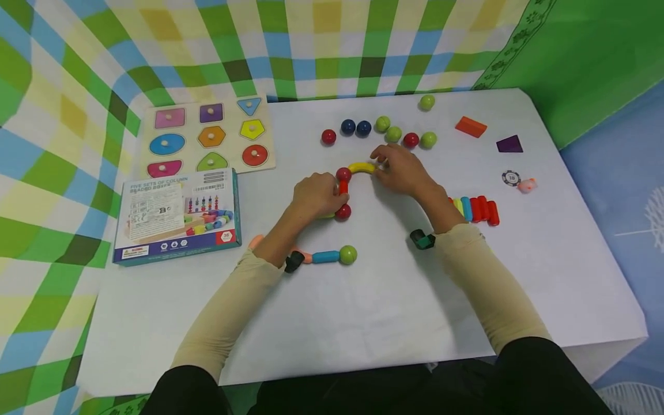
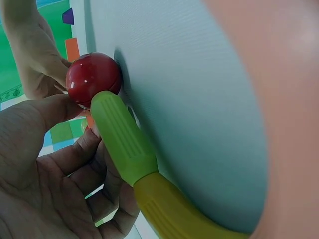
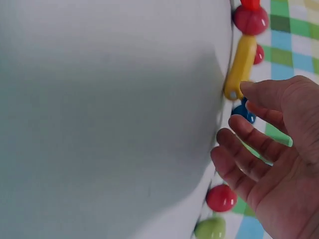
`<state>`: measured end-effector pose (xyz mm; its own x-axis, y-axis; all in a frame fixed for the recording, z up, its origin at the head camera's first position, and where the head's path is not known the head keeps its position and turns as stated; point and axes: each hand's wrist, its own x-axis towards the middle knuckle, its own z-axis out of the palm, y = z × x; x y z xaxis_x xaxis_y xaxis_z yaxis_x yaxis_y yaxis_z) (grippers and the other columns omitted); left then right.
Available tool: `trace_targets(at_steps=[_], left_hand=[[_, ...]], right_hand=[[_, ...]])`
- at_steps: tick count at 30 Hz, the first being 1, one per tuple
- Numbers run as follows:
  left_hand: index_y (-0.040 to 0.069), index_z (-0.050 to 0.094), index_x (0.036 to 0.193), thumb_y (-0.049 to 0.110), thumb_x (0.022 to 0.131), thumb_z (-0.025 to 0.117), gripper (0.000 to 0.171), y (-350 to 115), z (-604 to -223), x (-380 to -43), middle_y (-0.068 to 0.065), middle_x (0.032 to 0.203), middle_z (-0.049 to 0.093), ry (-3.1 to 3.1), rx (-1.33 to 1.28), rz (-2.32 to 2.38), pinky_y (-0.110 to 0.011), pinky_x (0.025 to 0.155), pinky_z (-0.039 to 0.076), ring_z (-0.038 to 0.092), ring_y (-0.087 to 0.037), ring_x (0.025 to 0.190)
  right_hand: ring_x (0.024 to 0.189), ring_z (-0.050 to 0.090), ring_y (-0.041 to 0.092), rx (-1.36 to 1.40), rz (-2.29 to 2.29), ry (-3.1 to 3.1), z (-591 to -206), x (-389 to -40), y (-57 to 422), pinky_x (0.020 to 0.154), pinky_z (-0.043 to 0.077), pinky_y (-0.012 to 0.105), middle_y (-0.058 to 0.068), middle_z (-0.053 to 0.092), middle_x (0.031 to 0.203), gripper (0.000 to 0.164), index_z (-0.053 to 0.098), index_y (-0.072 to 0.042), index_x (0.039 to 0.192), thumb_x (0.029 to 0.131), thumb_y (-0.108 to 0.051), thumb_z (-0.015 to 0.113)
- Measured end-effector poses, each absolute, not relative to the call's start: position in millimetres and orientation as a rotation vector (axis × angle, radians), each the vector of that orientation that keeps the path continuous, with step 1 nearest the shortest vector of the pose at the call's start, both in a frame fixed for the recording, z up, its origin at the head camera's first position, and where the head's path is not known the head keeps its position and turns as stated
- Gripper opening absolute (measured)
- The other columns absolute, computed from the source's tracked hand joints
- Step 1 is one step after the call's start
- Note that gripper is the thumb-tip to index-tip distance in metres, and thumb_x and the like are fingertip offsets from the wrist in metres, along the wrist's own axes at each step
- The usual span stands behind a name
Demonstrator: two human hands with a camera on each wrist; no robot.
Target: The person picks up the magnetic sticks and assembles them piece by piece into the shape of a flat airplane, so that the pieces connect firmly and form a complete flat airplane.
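Note:
In the head view my left hand (image 1: pixel 317 196) is at a joined chain of wooden beads, fingers bent around the red tube bead (image 1: pixel 343 187) between two red ball beads. Its thumb lies against the nearer red ball bead (image 2: pixel 93 79) in the left wrist view, where a lime-green tube bead (image 2: pixel 122 137) leads to a curved olive-yellow bead (image 2: pixel 174 206). Off the far red ball extends a curved yellow bead (image 1: pixel 361 167). My right hand (image 1: pixel 402 170) is at this bead's free end, thumb tip beside it and the other fingers spread, loosely bent.
Several loose balls, including a green one (image 1: pixel 383 123), lie behind the hands. Colored tube beads (image 1: pixel 479 210) line up at right. A second chain's blue tube (image 1: pixel 325 257) lies nearer. The shape puzzle (image 1: pixel 187 132) and printed box (image 1: pixel 176 216) occupy the left.

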<state>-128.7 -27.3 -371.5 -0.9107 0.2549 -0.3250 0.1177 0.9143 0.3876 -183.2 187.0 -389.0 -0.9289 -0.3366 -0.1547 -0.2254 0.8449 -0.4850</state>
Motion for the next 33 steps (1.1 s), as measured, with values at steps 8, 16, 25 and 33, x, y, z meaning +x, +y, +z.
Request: trace_targets(at_steps=[8,16,25,33], left_hand=[[0.011,0.054,0.066,0.039,0.091,0.057,0.038,-25,-373,-125,0.000,0.052,0.042,2.700,0.276,0.512,-0.025,0.047,0.027,0.044,-0.017,0.050],[0.011,0.054,0.069,0.041,0.091,0.057,0.038,-31,-371,-123,-0.002,0.054,0.045,2.715,0.258,0.472,-0.026,0.048,0.030,0.046,-0.018,0.052],[0.010,0.054,0.069,0.040,0.092,0.056,0.038,-31,-369,-124,-0.002,0.054,0.046,2.702,0.283,0.468,-0.025,0.048,0.030,0.046,-0.018,0.052],[0.009,0.054,0.069,0.039,0.093,0.055,0.038,-27,-364,-123,-0.002,0.054,0.045,2.699,0.300,0.468,-0.026,0.048,0.029,0.046,-0.018,0.053]], right_hand=[[0.099,0.051,0.033,-0.144,-0.569,2.827,-369,-169,233,0.086,0.042,0.049,0.015,0.058,0.109,0.035,0.057,-0.004,0.121,0.092,-0.024,0.059],[0.080,0.051,0.032,0.077,-0.345,2.699,-353,-120,278,0.061,0.045,0.040,0.016,0.059,0.087,0.033,0.061,0.000,0.103,0.089,-0.030,0.063],[0.077,0.051,0.030,0.055,-0.394,2.755,-368,-106,287,0.062,0.045,0.040,0.016,0.060,0.089,0.032,0.063,0.002,0.100,0.088,-0.028,0.064],[0.089,0.052,0.034,0.098,-0.410,2.731,-361,-132,282,0.070,0.047,0.046,0.019,0.057,0.103,0.047,0.055,-0.002,0.121,0.089,-0.037,0.063]])
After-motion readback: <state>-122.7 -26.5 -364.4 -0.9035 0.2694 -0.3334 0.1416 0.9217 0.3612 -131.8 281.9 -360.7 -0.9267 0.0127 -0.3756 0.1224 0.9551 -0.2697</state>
